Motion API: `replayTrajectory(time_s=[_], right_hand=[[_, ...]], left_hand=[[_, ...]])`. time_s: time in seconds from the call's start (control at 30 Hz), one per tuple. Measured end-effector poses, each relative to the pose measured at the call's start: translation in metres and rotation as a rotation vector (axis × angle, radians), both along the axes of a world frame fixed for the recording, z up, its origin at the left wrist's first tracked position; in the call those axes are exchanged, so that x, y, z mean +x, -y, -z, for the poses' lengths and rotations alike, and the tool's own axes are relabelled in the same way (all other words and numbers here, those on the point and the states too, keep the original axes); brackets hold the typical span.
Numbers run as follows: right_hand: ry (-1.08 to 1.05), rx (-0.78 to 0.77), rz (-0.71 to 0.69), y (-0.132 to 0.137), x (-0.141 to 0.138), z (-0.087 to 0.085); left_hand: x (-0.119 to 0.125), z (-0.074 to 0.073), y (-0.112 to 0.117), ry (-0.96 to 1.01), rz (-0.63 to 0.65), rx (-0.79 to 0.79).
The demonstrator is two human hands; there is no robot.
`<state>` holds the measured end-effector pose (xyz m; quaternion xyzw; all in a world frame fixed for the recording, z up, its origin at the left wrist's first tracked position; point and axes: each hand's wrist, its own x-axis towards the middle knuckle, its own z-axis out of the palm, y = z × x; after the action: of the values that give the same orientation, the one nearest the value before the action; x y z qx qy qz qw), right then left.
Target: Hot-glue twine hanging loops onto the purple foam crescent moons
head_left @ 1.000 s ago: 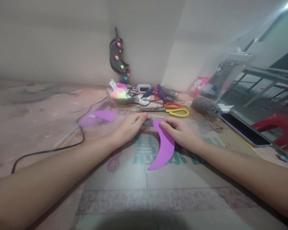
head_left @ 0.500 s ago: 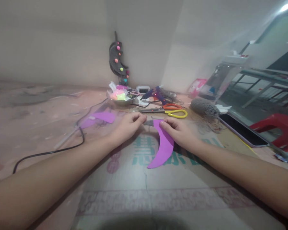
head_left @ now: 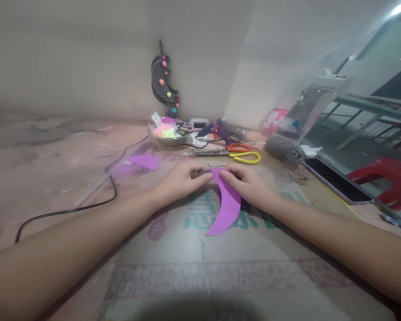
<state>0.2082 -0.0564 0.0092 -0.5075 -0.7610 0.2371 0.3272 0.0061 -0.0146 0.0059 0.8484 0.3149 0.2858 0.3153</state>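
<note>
Between my hands hangs a purple crescent cut-out [head_left: 227, 207], its wide end at the top and its point curving down to the left. My right hand [head_left: 249, 182] pinches its upper right edge between thumb and fingers. At the upper left corner, my left hand [head_left: 185, 179] is closed, thumb tip against the cut-out, with a bit of grey yarn [head_left: 205, 171] by its fingers. The yarn runs along the top of the purple piece; how it is fixed there is hidden by my fingers.
Beyond my hands lie scissors [head_left: 244, 157], a glue gun [head_left: 217, 130] and a bowl [head_left: 170, 141] of bright bits. A grey yarn ball [head_left: 284, 149] and a phone [head_left: 337, 180] are at right. Purple scraps [head_left: 143, 161] and a black cable [head_left: 67, 212] lie left. Cardboard [head_left: 173, 281] covers the near surface.
My left hand has moved right, from the grey yarn's end up to the purple crescent's top corner. My right hand stays on the crescent, nearly in place.
</note>
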Motion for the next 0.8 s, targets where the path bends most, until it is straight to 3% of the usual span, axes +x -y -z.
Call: replayTrajectory(time_s=[0.2, 0.6, 0.8], right_hand=[[-0.017, -0.018, 0.016, 0.0001, -0.0006, -0.0011], [-0.126, -0.078, 0.038, 0.0038, -0.0035, -0.0059], [-0.219, -0.138, 0.080, -0.0013, -0.0005, -0.0013]], left_hand=[[-0.0003, 0.0017, -0.0022, 0.043, 0.038, -0.004], [-0.0006, -0.0014, 0.0014, 0.102, -0.128, -0.042], [-0.0012, -0.0012, 0.0023, 0.093, -0.151, 0.098]])
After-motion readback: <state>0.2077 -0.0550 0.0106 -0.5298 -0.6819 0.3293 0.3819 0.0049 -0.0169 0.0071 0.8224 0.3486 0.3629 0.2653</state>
